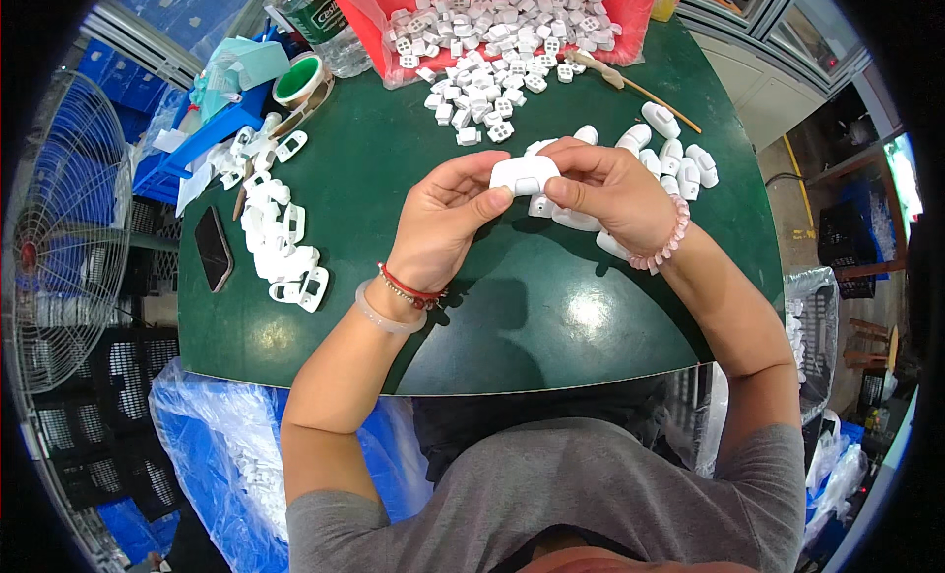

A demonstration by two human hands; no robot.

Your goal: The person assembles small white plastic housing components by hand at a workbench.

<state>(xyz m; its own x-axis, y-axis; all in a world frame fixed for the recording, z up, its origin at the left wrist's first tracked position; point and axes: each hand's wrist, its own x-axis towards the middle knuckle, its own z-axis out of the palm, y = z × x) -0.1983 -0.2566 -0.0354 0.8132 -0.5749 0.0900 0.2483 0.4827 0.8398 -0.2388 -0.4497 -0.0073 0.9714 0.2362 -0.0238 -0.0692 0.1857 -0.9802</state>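
While pinching a white cover (522, 167) at both ends with left hand (443, 219) and right hand (622, 201), holds it above the green tabletop (551, 351), near other covers (671, 158) at right and in front of a red bin (360, 20) of small pieces (492, 27).

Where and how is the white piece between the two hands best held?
Probably by its two short ends, coming in from either side, as the left hand and right hand do. The white piece is wider than it is tall, so its ends suit finger-and-thumb pinches, and its middle stays in view.
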